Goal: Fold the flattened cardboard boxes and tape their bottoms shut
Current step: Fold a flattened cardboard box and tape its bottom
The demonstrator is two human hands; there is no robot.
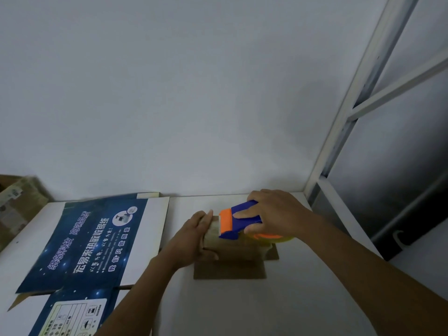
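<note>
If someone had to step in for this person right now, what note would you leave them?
Left hand holds the small brown box by its left side on the table. Right hand grips the tape dispenser, pressed on the box's top face. Done: this box is folded up. Left: finish this tape strip; the flattened printed boxes on the left lie unfolded.

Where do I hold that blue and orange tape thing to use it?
Hold the tape dispenser by its blue body, coming from above, as the right hand does. Its orange front end faces the left hand holding the small box, so fingers are probably best kept behind it.
</note>
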